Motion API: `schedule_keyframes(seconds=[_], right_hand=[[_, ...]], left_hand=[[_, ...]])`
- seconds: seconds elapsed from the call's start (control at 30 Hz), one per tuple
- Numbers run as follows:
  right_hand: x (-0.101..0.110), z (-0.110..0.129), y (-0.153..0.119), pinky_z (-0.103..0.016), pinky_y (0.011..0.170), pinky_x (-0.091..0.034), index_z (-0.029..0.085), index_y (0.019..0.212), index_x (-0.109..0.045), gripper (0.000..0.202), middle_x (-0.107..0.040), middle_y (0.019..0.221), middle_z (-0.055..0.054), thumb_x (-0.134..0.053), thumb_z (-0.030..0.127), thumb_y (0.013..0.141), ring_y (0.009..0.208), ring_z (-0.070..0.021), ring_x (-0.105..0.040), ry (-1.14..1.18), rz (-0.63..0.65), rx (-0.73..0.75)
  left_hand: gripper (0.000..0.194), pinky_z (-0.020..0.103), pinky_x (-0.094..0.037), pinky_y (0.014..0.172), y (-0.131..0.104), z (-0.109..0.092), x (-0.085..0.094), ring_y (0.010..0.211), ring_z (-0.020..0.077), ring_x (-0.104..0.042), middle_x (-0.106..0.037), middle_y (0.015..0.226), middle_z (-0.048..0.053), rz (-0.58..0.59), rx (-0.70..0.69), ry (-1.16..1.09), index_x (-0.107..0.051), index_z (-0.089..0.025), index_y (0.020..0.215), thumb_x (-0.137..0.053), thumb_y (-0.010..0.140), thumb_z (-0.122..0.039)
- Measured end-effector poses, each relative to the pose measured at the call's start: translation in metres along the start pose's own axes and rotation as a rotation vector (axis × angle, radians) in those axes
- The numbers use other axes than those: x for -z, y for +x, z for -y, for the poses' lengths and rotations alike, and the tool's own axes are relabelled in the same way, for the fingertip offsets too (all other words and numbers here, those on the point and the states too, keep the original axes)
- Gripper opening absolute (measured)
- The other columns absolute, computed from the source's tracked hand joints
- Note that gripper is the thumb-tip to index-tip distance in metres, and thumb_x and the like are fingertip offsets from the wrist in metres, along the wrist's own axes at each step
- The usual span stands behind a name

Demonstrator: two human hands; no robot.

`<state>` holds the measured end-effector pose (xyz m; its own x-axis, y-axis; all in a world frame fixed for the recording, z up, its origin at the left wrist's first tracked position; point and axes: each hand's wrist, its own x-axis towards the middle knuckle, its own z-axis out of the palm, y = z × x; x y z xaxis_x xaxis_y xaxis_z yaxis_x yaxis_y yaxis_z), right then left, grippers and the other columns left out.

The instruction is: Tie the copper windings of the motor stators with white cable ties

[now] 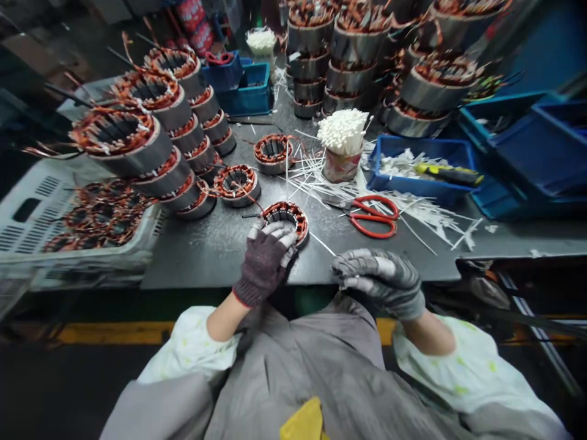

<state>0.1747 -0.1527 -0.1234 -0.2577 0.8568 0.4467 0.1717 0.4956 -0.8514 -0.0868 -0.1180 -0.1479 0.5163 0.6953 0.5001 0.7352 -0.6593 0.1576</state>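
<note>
My left hand [269,256], in a dark glove with pale fingertips, rests on the near left side of a copper-wound stator ring [300,227] lying on the metal table. My right hand [383,278], in a grey glove, is at the table's front edge with its fingers pressed together round one end of a thin white strip [322,244]. The strip runs from the fingers up toward the ring. Red-handled scissors [373,217] lie beyond my right hand. Two more small stator rings [236,184] [272,154] sit behind the first.
Tall stator stacks [132,153] [351,58] stand at the left and back. A white crate [82,263] of rings is at far left. A cup of white sticks [343,162], loose strips [422,214] and a blue bin [422,186] with a yellow-black tool [449,174] are at right.
</note>
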Motion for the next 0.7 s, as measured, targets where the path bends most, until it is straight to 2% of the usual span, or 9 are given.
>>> schedule_keyframes(seconds=[0.17, 0.23, 0.3, 0.5, 0.7], right_hand=[[-0.017, -0.002, -0.037, -0.033, 0.092, -0.061, 0.028, 0.112, -0.073, 0.019, -0.073, 0.124, -0.01, -0.059, 0.031, 0.099, 0.109, -0.021, -0.073, 0.002, 0.119, 0.105], [-0.022, -0.007, -0.044, -0.032, 0.094, -0.06, 0.025, 0.112, -0.072, 0.021, -0.071, 0.128, -0.011, -0.055, 0.029, 0.101, 0.11, -0.0195, -0.072, -0.027, 0.16, 0.119], [-0.028, -0.012, -0.048, -0.029, 0.093, -0.06, 0.023, 0.111, -0.07, 0.02, -0.073, 0.123, -0.011, -0.053, 0.026, 0.101, 0.106, -0.0173, -0.073, -0.049, 0.165, 0.121], [-0.04, -0.017, -0.042, -0.026, 0.092, -0.06, 0.021, 0.105, -0.071, 0.018, -0.076, 0.116, -0.009, -0.053, 0.024, 0.101, 0.102, -0.0159, -0.075, -0.114, 0.161, 0.091], [-0.048, -0.006, -0.023, -0.025, 0.092, -0.059, 0.021, 0.107, -0.069, 0.016, -0.074, 0.119, -0.009, -0.054, 0.024, 0.101, 0.103, -0.0152, -0.074, -0.113, 0.112, 0.16]], left_hand=[[0.026, 0.056, -0.032, 0.117, 0.0, 0.001, 0.004, 0.123, 0.0252, -0.062, -0.073, 0.117, 0.008, 0.063, 0.06, -0.036, -0.065, -0.02, 0.117, -0.049, 0.099, -0.029], [0.024, 0.056, -0.032, 0.118, 0.001, 0.001, 0.003, 0.122, 0.0244, -0.063, -0.073, 0.114, 0.007, 0.04, 0.067, -0.044, -0.065, -0.02, 0.115, -0.049, 0.1, -0.029], [0.022, 0.055, -0.03, 0.119, 0.001, -0.001, 0.002, 0.122, 0.0236, -0.063, -0.074, 0.111, 0.006, 0.008, 0.068, -0.056, -0.064, -0.02, 0.113, -0.049, 0.1, -0.028], [0.019, 0.054, -0.03, 0.12, 0.001, -0.003, 0.001, 0.123, 0.0237, -0.062, -0.074, 0.112, 0.007, -0.009, 0.077, -0.051, -0.063, -0.02, 0.112, -0.051, 0.099, -0.027], [0.018, 0.053, -0.032, 0.118, 0.003, -0.004, 0.002, 0.121, 0.0247, -0.063, -0.074, 0.109, 0.007, -0.046, 0.059, -0.043, -0.063, -0.018, 0.109, -0.054, 0.097, -0.028]])
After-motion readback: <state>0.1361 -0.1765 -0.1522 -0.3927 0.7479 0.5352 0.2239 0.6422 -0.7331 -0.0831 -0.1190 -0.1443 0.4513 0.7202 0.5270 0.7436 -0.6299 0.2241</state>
